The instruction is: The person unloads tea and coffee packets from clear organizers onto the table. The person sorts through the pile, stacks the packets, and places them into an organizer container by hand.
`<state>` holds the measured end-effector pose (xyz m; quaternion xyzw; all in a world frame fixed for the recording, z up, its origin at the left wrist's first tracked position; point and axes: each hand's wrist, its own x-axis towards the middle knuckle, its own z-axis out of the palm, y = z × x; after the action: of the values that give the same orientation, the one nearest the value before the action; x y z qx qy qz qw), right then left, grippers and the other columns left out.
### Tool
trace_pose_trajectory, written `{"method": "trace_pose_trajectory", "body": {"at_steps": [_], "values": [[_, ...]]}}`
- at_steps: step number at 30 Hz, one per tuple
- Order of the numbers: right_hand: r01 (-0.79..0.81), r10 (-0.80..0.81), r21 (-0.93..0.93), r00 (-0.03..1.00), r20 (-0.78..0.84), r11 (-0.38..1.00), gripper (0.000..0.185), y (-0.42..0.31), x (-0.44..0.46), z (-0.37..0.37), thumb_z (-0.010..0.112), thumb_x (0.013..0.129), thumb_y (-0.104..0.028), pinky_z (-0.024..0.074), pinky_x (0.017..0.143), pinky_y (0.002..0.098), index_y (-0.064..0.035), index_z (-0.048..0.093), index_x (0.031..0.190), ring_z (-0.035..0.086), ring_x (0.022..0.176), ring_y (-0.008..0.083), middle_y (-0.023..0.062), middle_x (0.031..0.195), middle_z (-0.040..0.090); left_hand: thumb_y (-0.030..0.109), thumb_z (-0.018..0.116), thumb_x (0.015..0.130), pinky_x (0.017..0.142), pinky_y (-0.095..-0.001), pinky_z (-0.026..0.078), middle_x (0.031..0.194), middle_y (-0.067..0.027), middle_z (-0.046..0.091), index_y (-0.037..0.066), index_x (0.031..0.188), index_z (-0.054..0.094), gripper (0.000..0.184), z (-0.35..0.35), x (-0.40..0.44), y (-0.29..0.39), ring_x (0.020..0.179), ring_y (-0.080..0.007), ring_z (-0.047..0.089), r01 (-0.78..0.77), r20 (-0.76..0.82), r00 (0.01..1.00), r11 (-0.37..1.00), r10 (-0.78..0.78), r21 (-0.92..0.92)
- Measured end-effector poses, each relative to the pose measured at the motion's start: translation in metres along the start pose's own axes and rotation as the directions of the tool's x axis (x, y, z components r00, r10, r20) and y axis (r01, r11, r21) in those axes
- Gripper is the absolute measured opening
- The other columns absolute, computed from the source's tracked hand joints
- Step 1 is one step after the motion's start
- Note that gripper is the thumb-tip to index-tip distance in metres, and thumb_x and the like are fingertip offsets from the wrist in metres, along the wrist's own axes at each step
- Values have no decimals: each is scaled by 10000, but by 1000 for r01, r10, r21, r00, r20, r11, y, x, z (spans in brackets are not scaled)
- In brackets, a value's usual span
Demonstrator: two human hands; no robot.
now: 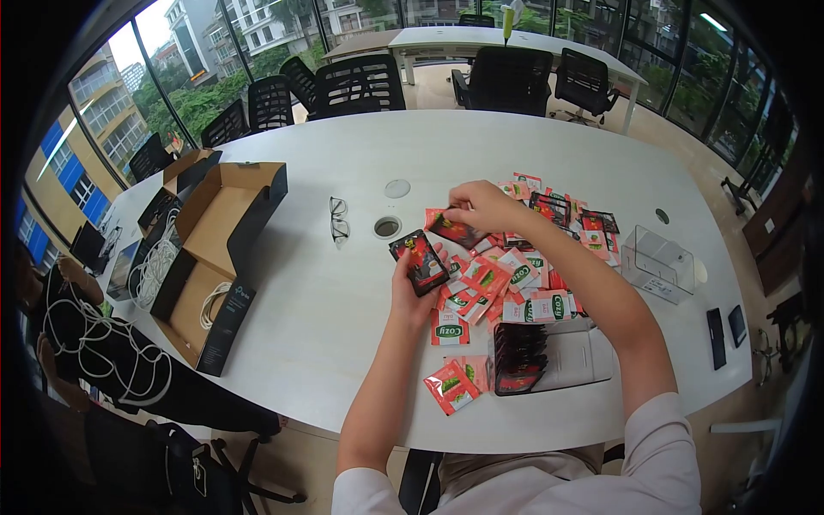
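Note:
My left hand (410,292) is closed around a black sachet (421,262) with red print, held up over the white table. Just beyond it, my right hand (481,206) pinches the edge of another black sachet (455,232) at the near left side of the pile. Beneath and around the hands spreads a heap of red-and-white Cozy sachets (519,273), mixed with several black ones (554,206). A clear plastic box (584,356) close to my body has a row of black sachets (519,356) standing in its left part. Two red sachets (452,388) lie left of it.
A second clear box (659,262) stands to the right, with two dark phone-like items (716,338) nearer me. Eyeglasses (340,219) lie beside a round table hole (387,227). An open black carton (215,249) occupies the left; beyond it a person (129,360) has white cable.

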<state>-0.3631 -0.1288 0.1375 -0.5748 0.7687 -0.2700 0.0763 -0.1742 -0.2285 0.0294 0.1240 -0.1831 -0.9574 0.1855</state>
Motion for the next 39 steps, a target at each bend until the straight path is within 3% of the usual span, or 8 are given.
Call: {"method": "trace_pose_trajectory", "body": {"at_steps": [8, 15, 18, 20, 25, 31, 36, 39], "values": [[1, 73, 491, 989, -132, 871, 265, -10, 12, 60, 657, 970, -280, 465, 614, 288, -25, 706, 917, 557, 663, 85, 7, 727, 647, 609, 455, 997, 901, -392, 510, 1071, -121, 642, 42, 1262, 546, 632, 20, -13, -4, 989, -262, 621, 35, 33, 999, 995, -38, 97], [-172, 172, 917, 978, 116, 361, 299, -20, 1, 51, 646, 979, -334, 443, 550, 240, -69, 685, 846, 551, 585, 69, -32, 703, 615, 657, 417, 993, 876, -417, 507, 1031, -128, 643, 80, 1225, 579, 643, 16, -13, -2, 913, -253, 609, -3, -11, 1000, 996, 4, 94], [-52, 190, 794, 978, -81, 606, 320, -10, 4, 75, 677, 950, -339, 476, 574, 255, -39, 696, 842, 601, 610, 87, 10, 683, 646, 674, 437, 978, 855, -399, 512, 1074, -150, 631, 48, 1251, 555, 693, 24, -18, -5, 949, -262, 608, 41, 38, 998, 999, -42, 25], [-41, 157, 402, 953, -260, 915, 317, -6, -2, 84, 737, 887, -317, 526, 626, 317, -4, 700, 849, 666, 643, 167, 91, 700, 672, 649, 445, 988, 847, -400, 515, 1081, -156, 632, 30, 1260, 543, 683, 28, -21, -6, 970, -261, 611, 46, -6, 999, 998, -46, 40], [112, 226, 673, 891, -393, 731, 332, 12, 4, 87, 730, 873, -327, 549, 710, 367, -8, 685, 954, 682, 724, 263, 133, 831, 693, 183, 525, 992, 940, -410, 531, 1144, -187, 619, -83, 1293, 489, 403, -2, -4, -3, 1037, -271, 620, 133, 79, 987, 989, -138, 60], [-260, 153, -219, 900, -409, 941, 486, 91, -35, 24, 736, 763, -249, 497, 974, 452, -38, 632, 1188, 606, 1151, 353, 167, 1232, 637, 149, 516, 1020, 1020, -426, 509, 1263, -163, 616, -72, 1354, 463, 404, 4, -7, -7, 1150, -280, 617, 60, 52, 996, 992, -66, 112], [-378, 379, -192, 925, -35, 906, 495, 123, -76, -1, 715, 765, -270, 448, 1016, 537, -82, 642, 1218, 656, 1088, 342, 157, 1146, 685, 93, 520, 990, 1033, -430, 502, 1289, -155, 626, -46, 1357, 490, 394, -8, -3, -9, 1133, -273, 648, 27, -43, 999, 939, -13, 342], [-357, 341, -198, 934, -111, 913, 398, 119, -86, -8, 686, 824, -274, 460, 980, 533, -104, 666, 1184, 677, 1016, 333, 148, 1067, 707, 49, 514, 949, 1041, -428, 498, 1288, -163, 624, -51, 1365, 481, 430, -7, -3, -6, 1149, -287, 639, 90, 12, 995, 974, -94, 208]]}}
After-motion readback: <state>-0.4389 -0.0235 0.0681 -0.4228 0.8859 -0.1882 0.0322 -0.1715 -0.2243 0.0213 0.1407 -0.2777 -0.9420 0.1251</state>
